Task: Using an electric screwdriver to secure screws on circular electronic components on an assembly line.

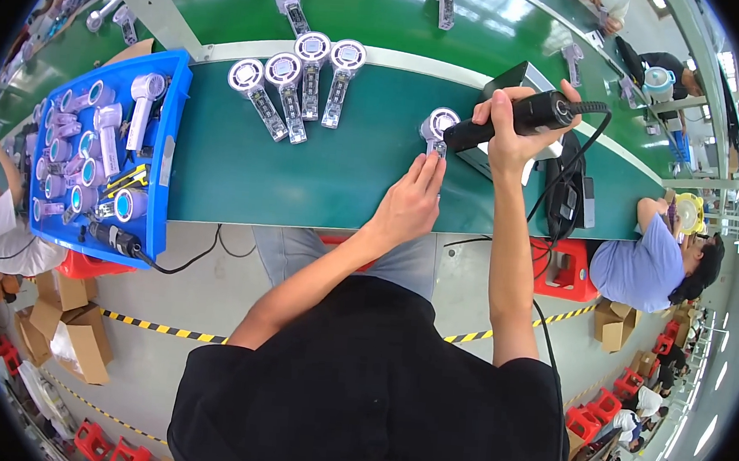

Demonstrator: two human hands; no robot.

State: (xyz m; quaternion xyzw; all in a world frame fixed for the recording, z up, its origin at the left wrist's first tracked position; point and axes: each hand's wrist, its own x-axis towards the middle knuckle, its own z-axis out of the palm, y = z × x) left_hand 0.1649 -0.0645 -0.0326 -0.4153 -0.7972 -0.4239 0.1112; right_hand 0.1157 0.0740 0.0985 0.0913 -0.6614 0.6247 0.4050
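A small lilac handheld fan (443, 123) lies on the green worktop, round head away from me and its handle toward me. The fingers of my left hand (409, 201) are pressed together on the handle's near end, steadying it. My right hand (516, 136) is wrapped round a black corded electric screwdriver (542, 114), held tilted with its front end down at the fan, beside the head. The tip is too small to make out. To the left, several similar fans (284, 70) lie in a group, their see-through handles showing circuit parts.
A blue bin (171, 122) at the left holds many fans and another corded driver (114, 237). Behind my right hand stands a black and silver box (526, 77); black adapters (563, 201) and cables lie beside it. Beyond a metal rail runs a green belt (384, 17) with fans.
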